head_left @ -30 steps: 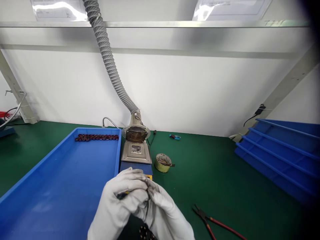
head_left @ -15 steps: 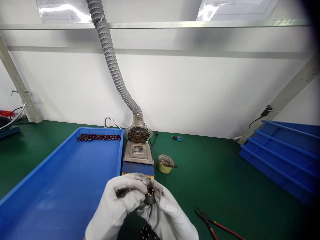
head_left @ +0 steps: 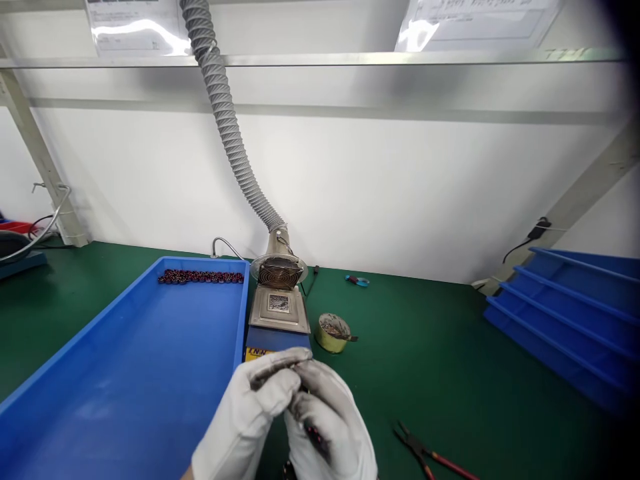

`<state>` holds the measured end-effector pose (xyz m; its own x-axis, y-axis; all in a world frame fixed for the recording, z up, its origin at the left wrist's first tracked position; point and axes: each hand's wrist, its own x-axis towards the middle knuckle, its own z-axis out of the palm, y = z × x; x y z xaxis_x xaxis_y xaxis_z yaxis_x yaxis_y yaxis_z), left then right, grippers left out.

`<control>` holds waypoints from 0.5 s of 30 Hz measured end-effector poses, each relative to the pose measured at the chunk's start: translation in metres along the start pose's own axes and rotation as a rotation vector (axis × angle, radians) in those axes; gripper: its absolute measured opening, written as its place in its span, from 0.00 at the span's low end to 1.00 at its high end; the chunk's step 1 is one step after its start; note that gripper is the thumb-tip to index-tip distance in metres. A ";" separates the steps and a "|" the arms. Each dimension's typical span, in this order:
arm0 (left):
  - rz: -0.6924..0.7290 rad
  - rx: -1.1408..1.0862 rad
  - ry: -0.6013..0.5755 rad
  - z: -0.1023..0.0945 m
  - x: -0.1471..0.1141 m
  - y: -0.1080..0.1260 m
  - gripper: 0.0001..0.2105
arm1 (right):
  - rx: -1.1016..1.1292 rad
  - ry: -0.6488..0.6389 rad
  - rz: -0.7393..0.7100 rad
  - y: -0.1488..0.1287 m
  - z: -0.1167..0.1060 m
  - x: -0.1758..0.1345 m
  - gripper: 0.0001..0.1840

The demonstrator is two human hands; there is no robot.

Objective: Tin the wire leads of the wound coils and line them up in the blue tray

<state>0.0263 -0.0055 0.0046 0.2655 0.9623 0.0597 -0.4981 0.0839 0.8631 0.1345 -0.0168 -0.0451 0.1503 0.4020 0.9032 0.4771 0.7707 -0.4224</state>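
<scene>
Both of my hands wear white gloves with grey stains at the fingertips, and they meet low in the middle of the view. My left hand (head_left: 250, 410) is closed, thumb and fingers pinched together against the right fingertips; what lies in that pinch is mostly hidden. My right hand (head_left: 340, 417) curls round a small dark part with reddish flecks (head_left: 316, 437), perhaps a wire-wound coil. Beneath the hands, another dark piece (head_left: 289, 471) shows at the bottom edge, mostly covered.
A blue tray (head_left: 150, 360) at left holds a row of dark red-black small parts (head_left: 200, 277). Beyond my hands stands a metal-topped heating unit (head_left: 279, 319) under a grey hose (head_left: 225, 127). A small tin (head_left: 331, 341), pliers (head_left: 417, 448), blue-handled cutters (head_left: 357, 281) and stacked blue trays (head_left: 565, 320) are to the right.
The black, copper-flecked part that showed between my fingertips is now mostly covered. My right hand has turned and curled its fingers inward; the left has shifted slightly right. The view has tilted slightly.
</scene>
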 end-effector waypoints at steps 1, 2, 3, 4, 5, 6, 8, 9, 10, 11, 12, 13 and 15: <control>0.015 -0.024 0.029 0.003 0.001 -0.003 0.10 | -0.051 -0.036 -0.061 0.000 0.001 -0.002 0.23; 0.039 -0.066 0.077 0.005 0.002 -0.006 0.09 | -0.078 -0.038 -0.072 0.001 0.002 -0.004 0.25; 0.079 -0.131 0.123 0.005 0.003 -0.009 0.08 | -0.091 -0.003 -0.041 0.001 0.003 -0.006 0.25; 0.137 -0.205 0.172 0.005 0.004 -0.010 0.08 | -0.094 0.054 0.016 0.000 0.005 -0.007 0.24; 0.204 -0.274 0.223 0.004 0.005 -0.009 0.08 | -0.089 0.114 0.074 0.000 0.006 -0.008 0.23; 0.274 -0.317 0.268 0.003 0.005 -0.008 0.09 | -0.080 0.168 0.122 -0.001 0.008 -0.008 0.21; 0.316 -0.273 0.314 0.000 0.005 -0.003 0.09 | -0.055 0.210 0.160 -0.002 0.008 -0.007 0.19; 0.268 -0.199 0.301 0.000 0.005 0.000 0.11 | -0.042 0.199 0.149 -0.003 0.007 -0.006 0.19; 0.185 -0.110 0.253 0.000 0.004 0.002 0.12 | -0.042 0.179 0.129 -0.003 0.006 -0.005 0.20; 0.108 -0.030 0.206 0.000 0.004 0.003 0.13 | -0.052 0.155 0.105 -0.003 0.004 -0.003 0.21; 0.052 0.034 0.179 0.001 0.004 0.002 0.11 | -0.068 0.126 0.077 -0.003 0.003 -0.002 0.22; 0.034 0.078 0.183 0.001 0.004 0.001 0.08 | -0.087 0.101 0.050 -0.003 0.001 0.000 0.23; 0.103 0.111 0.264 0.000 0.003 -0.005 0.02 | -0.117 0.065 0.008 -0.003 -0.001 0.001 0.24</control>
<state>0.0294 -0.0030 0.0008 -0.0125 0.9995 0.0297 -0.4136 -0.0323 0.9099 0.1339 -0.0190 -0.0433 0.2083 0.3720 0.9045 0.5728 0.7032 -0.4212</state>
